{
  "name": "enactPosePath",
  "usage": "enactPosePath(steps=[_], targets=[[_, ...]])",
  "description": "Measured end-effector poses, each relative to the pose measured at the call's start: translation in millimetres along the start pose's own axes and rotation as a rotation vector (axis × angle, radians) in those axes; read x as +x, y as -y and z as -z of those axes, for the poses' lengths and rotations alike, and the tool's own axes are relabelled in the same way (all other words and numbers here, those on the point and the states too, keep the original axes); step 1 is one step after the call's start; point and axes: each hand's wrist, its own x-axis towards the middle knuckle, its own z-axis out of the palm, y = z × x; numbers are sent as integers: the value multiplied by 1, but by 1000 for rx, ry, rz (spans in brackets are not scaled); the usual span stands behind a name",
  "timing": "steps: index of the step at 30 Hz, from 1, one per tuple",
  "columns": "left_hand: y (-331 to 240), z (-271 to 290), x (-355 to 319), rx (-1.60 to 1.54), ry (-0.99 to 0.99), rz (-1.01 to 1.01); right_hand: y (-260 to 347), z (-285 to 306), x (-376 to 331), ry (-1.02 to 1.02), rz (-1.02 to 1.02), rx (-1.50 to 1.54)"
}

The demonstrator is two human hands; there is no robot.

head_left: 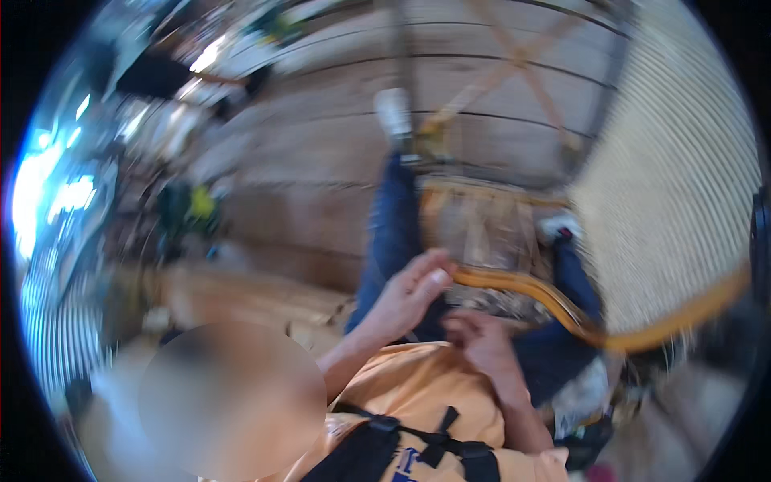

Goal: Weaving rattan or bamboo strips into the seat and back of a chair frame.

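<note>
A curved, glossy orange-brown pole (550, 299), like bent rattan, runs from my lap out to the right along the lower edge of a pale ribbed woven panel (679, 161). At the pole's near end is my left hand (411, 296), its thumb and fingers closed round the tip. Just below and to the right, my right hand (480, 339) is held close to my orange shirt with curled fingers. Blur hides what, if anything, lies in them. My legs in blue trousers (393, 213) are spread either side of the pole's end.
Between my legs stands a low wooden frame (482, 193). Beyond it, crossed poles (522, 60) rise over the brown floor. Another person (233, 402) is close at my lower left. Clutter (189, 205) lies to the left, and a plastic bag (580, 394) is near my right side.
</note>
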Motion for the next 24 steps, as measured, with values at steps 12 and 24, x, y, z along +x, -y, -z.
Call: enactPosePath(steps=[12, 24], targets=[[0, -156, 24, 369, 588, -81, -42, 65, -69, -322, 168, 16], [-35, -176, 26, 531, 728, 78, -71, 160, -140, -756, 128, -78]])
